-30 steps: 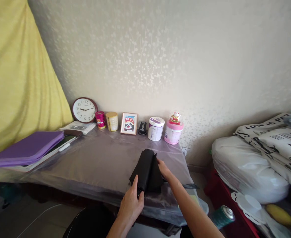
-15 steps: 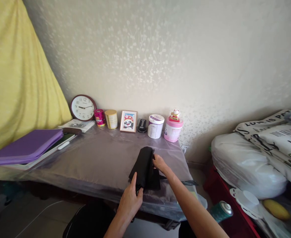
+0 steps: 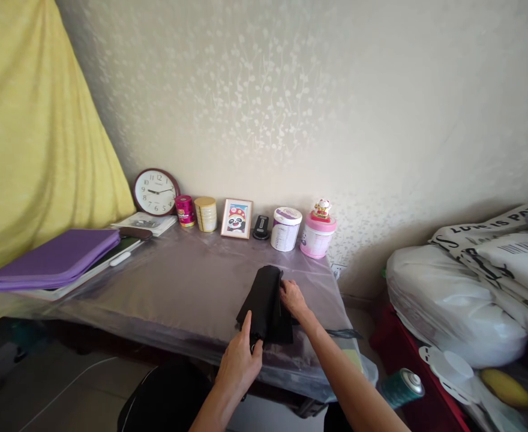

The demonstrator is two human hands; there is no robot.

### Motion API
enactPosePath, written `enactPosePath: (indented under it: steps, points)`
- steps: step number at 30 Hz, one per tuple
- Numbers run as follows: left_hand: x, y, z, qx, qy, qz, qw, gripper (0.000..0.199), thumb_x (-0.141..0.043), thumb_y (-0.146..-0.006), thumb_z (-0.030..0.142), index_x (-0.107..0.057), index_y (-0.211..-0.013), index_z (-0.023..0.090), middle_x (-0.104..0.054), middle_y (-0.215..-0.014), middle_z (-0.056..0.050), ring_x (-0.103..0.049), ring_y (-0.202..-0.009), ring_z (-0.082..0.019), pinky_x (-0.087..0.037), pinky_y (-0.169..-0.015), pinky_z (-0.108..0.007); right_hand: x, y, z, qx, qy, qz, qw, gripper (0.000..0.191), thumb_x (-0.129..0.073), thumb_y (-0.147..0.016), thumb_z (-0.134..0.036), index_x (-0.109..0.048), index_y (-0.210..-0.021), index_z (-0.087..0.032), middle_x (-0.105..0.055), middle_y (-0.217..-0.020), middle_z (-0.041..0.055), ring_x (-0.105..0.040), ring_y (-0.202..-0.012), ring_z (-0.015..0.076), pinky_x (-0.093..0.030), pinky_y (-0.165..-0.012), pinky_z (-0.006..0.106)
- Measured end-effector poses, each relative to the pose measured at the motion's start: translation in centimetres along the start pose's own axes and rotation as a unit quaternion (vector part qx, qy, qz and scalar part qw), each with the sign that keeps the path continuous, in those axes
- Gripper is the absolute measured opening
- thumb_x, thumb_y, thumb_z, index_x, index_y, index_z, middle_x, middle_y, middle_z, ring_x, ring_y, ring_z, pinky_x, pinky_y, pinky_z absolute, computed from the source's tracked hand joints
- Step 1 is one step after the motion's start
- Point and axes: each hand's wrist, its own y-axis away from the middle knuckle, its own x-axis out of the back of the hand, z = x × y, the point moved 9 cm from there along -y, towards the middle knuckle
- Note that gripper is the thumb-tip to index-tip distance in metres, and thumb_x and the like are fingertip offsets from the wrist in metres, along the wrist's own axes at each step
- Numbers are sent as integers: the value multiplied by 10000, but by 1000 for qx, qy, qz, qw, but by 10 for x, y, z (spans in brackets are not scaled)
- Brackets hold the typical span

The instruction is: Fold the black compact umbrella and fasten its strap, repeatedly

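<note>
the left hand (image 3: 239, 366) pinches the near end of the folded black fabric (image 3: 266, 306) to anchor it on the plastic-covered table (image 3: 178, 282), while the right hand's (image 3: 293, 299) half-bent fingers steady its side, their grip unclear.

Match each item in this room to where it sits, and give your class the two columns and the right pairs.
Items:
1. round wall clock
2. purple zip folder
3. green spray can
4. black folded fabric

Places:
A. beside a red crate
B. between the left hand and right hand
C. at the left end of the table
D. against the wall

Pairs: 1-D, 2-C, 3-A, 4-B
</note>
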Motion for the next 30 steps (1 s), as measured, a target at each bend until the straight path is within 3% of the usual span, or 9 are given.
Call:
enactPosePath:
  steps: [11, 17, 25, 30]
  points:
    - [0, 0, 1, -8, -1, 2, 1000, 641, -414, -828, 237, -122, -1398, 193, -490, -1275, -91, -478, -1141, -163, -338, -924, -230, 3, -4, -3, 9, 28, 3, 1000, 259, -384, -791, -127, -629, -860, -174, -623, -889, 73, -565, -856, 163, -390, -739, 234]
    - [1, 2, 3, -8, -18, 0, 1000, 637, -395, -836, 257, -106, -1400, 195, -528, -1229, -90, -509, -1098, -175, -355, -883, -238, 4, 1, -5, 7, 46, 5, 999, 242, -385, -811, -143, -620, -864, -162, -629, -880, 102, -581, -819, 183, -383, -708, 261]
    - [1, 8, 12, -6, -63, 5, 998, 630, -372, -847, 256, -85, -1402, 178, -570, -1108, -105, -559, -996, -213, -385, -810, -278, -3, 7, -16, 17, 43, 52, 998, 308, -311, -829, -91, -603, -908, -146, -614, -949, 167, -567, -925, 250, -392, -806, 332]
    - [-4, 13, 25, -26, -140, 34, 989, 610, -343, -851, 221, -90, -1401, 142, -563, -1007, -117, -604, -838, -207, -426, -693, -276, -14, 11, -24, 31, 11, 89, 996, 296, -315, -870, -217, -573, -1004, -159, -632, -929, 153, -576, -953, 258, -422, -817, 337]
